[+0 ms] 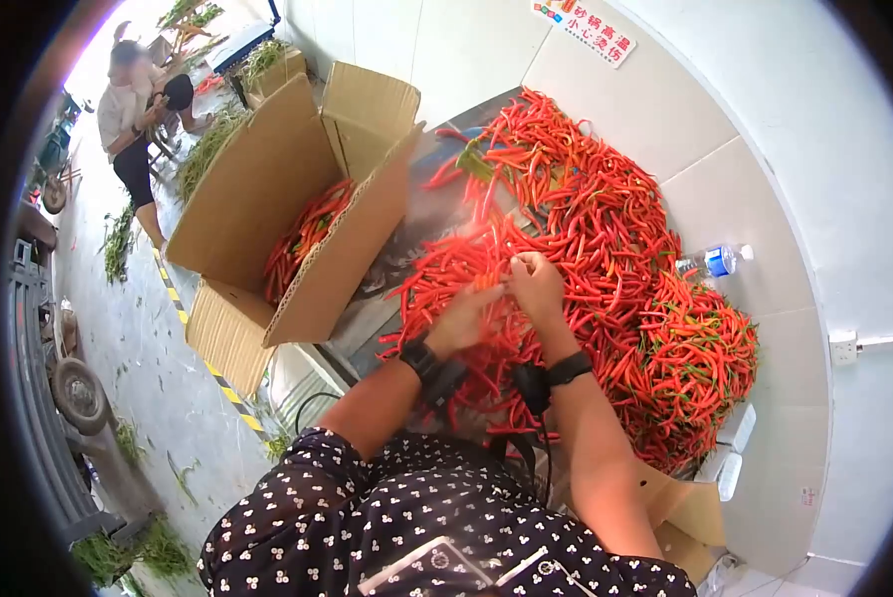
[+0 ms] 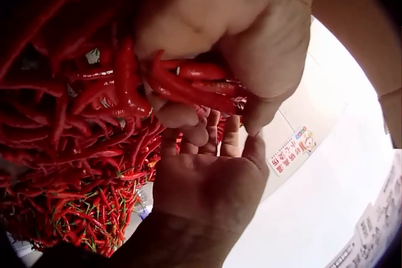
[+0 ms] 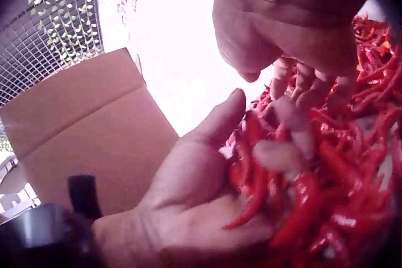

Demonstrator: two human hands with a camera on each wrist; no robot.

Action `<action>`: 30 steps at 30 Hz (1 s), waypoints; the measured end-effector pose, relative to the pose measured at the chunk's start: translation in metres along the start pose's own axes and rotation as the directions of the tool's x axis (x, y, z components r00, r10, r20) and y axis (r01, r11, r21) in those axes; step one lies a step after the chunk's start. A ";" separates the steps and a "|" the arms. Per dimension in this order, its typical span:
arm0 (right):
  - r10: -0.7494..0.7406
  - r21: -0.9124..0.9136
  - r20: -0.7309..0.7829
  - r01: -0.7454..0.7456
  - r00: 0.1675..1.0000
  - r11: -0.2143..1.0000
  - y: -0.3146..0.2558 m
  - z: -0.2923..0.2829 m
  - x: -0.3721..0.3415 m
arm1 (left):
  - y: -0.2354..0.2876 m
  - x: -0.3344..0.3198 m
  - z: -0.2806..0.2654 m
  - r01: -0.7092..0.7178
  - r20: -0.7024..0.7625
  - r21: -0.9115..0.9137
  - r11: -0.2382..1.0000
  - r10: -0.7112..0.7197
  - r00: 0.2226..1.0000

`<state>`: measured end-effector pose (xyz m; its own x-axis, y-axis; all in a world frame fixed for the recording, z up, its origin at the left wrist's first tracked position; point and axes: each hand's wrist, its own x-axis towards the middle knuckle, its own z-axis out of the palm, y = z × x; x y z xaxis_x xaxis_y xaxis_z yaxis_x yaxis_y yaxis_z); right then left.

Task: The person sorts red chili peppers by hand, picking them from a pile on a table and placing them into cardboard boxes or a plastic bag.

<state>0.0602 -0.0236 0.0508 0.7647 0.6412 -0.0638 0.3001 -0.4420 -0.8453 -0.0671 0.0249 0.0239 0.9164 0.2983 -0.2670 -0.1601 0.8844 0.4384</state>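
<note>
Holding at least three chilies (image 2: 188, 94): left hand (image 2: 251, 35)

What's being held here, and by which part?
The left hand holds several red chillies between palm and curled fingers; the gripped part is unclear. Whether the right hand holds any is unclear.

Bright head view—fisheye-bowed, black at the corners, the left hand (image 1: 463, 320) blurred. The left wrist view leaves nearby chillies (image 2: 56, 92) in shadow; in the right wrist view, glare bleaches a white surface (image 3: 182, 42).
</note>
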 end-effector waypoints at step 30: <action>-0.136 -0.706 0.322 0.333 0.937 0.625 -0.034 0.036 0.103 | 0.005 0.001 -0.001 0.073 0.070 -0.123 0.990 -0.065 0.995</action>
<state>0.1083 0.0798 0.0543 0.4921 0.8629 -0.1150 0.8450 -0.5053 -0.1752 -0.0674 0.0303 0.0249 0.9482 0.2143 -0.2345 -0.1364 0.9413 0.3087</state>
